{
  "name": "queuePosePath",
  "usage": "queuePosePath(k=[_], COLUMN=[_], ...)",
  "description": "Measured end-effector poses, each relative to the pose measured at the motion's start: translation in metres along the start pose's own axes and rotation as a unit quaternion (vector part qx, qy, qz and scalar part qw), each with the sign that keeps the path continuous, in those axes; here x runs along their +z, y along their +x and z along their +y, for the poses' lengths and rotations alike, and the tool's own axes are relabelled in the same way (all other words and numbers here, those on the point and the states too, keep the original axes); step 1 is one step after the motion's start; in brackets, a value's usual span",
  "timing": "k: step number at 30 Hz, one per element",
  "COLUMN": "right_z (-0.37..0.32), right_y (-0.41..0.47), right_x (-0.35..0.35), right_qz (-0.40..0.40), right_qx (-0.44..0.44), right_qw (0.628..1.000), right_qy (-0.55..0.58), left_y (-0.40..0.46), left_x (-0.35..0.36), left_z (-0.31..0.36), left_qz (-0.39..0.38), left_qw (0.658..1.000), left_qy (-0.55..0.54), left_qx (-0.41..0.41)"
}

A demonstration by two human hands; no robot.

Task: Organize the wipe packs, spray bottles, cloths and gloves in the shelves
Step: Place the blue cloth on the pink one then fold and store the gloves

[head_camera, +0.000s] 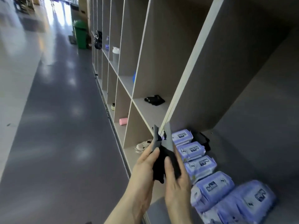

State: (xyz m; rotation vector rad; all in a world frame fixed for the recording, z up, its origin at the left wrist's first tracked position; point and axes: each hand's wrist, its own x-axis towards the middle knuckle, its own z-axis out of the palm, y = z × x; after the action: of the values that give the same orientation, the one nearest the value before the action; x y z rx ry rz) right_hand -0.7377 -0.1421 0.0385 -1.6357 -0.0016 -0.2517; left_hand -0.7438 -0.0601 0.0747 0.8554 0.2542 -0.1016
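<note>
Both hands are low in the middle of the frame: my left hand (142, 168) and my right hand (176, 180) each pinch one side of the black and grey gloves (163, 152), thumbs on top. Just right of them, purple wipe packs (212, 189) lie in a row on the shelf (252, 159). More black gloves (154, 100) lie in the next cubby, at mid frame.
</note>
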Motion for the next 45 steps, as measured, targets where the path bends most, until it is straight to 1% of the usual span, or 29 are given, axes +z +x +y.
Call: queuePosePath(k=[2, 5, 6, 8, 11, 12, 14, 16, 17, 19, 22, 23, 24, 25, 26, 27, 28, 29, 31, 33, 36, 37, 39, 42, 45], right_z=[0.005, 0.012, 0.015, 0.019, 0.014, 0.014, 0.015, 0.013, 0.012, 0.009, 0.013, 0.017, 0.022, 0.026, 0.028, 0.028, 0.029, 0.032, 0.049, 0.064, 0.094, 0.101, 0.117, 0.146, 0.171], right_y=[0.024, 0.055, 0.065, 0.084, 0.107, 0.114, 0.131, 0.151, 0.161, 0.182, 0.211, 0.221, 0.230, 0.238, 0.245, 0.253, 0.262, 0.272, 0.296, 0.318, 0.339, 0.344, 0.356, 0.371, 0.371], right_x=[0.030, 0.086, 0.103, 0.134, 0.169, 0.179, 0.195, 0.205, 0.208, 0.210, 0.211, 0.211, 0.212, 0.212, 0.211, 0.208, 0.204, 0.199, 0.186, 0.175, 0.165, 0.161, 0.151, 0.138, 0.136], right_qz=[0.017, -0.031, -0.034, -0.015, 0.005, 0.012, 0.022, 0.018, 0.012, -0.033, -0.098, -0.118, -0.134, -0.136, -0.108, -0.051, 0.011, 0.059, 0.106, 0.138, 0.193, 0.217, 0.265, 0.320, 0.337], right_qx=[-0.016, -0.063, -0.081, -0.104, -0.135, -0.129, -0.084, -0.028, -0.022, -0.029, -0.026, -0.020, -0.009, 0.012, 0.036, 0.066, 0.110, 0.167, 0.259, 0.279, 0.266, 0.258, 0.252, 0.275, 0.325], right_qw=[1.000, 0.992, 0.987, 0.975, 0.955, 0.952, 0.955, 0.961, 0.958, 0.936, 0.878, 0.865, 0.866, 0.884, 0.915, 0.950, 0.972, 0.978, 0.960, 0.945, 0.940, 0.938, 0.929, 0.906, 0.882], right_qy=[-0.012, -0.101, -0.137, -0.195, -0.263, -0.278, -0.282, -0.273, -0.287, -0.350, -0.468, -0.487, -0.483, -0.448, -0.386, -0.302, -0.206, -0.110, 0.032, 0.098, 0.091, 0.082, 0.052, -0.024, -0.052], left_y=[0.026, 0.063, 0.076, 0.106, 0.148, 0.160, 0.184, 0.209, 0.222, 0.248, 0.284, 0.296, 0.307, 0.320, 0.334, 0.349, 0.364, 0.380, 0.407, 0.429, 0.456, 0.466, 0.487, 0.515, 0.536], left_x=[-0.015, -0.038, -0.046, -0.065, -0.087, -0.093, -0.101, -0.106, -0.108, -0.110, -0.110, -0.110, -0.109, -0.109, -0.107, -0.106, -0.104, -0.104, -0.099, -0.092, -0.078, -0.077, -0.074, -0.071, -0.072], left_z=[0.025, 0.061, 0.074, 0.095, 0.119, 0.124, 0.130, 0.130, 0.130, 0.131, 0.135, 0.136, 0.139, 0.140, 0.141, 0.140, 0.138, 0.134, 0.127, 0.117, 0.101, 0.093, 0.077, 0.049, 0.018], left_qz=[0.000, -0.015, -0.012, -0.006, -0.032, -0.039, -0.061, -0.079, -0.082, -0.091, -0.120, -0.129, -0.136, -0.134, -0.122, -0.104, -0.086, -0.074, -0.056, -0.051, -0.053, -0.072, -0.145, -0.230, -0.300], left_qw=[1.000, 0.999, 0.999, 0.997, 0.991, 0.989, 0.987, 0.987, 0.986, 0.984, 0.973, 0.969, 0.969, 0.971, 0.974, 0.975, 0.973, 0.969, 0.964, 0.958, 0.943, 0.936, 0.916, 0.863, 0.798], left_qy=[-0.002, -0.022, -0.037, -0.057, -0.090, -0.098, -0.101, -0.087, -0.083, -0.087, -0.096, -0.088, -0.075, -0.054, -0.042, -0.041, -0.047, -0.045, -0.016, 0.047, 0.200, 0.246, 0.320, 0.423, 0.506], left_qx=[-0.004, -0.026, -0.033, -0.056, -0.089, -0.099, -0.108, -0.113, -0.117, -0.129, -0.175, -0.190, -0.194, -0.189, -0.186, -0.193, -0.209, -0.229, -0.260, -0.279, -0.260, -0.240, -0.194, -0.152, -0.131])
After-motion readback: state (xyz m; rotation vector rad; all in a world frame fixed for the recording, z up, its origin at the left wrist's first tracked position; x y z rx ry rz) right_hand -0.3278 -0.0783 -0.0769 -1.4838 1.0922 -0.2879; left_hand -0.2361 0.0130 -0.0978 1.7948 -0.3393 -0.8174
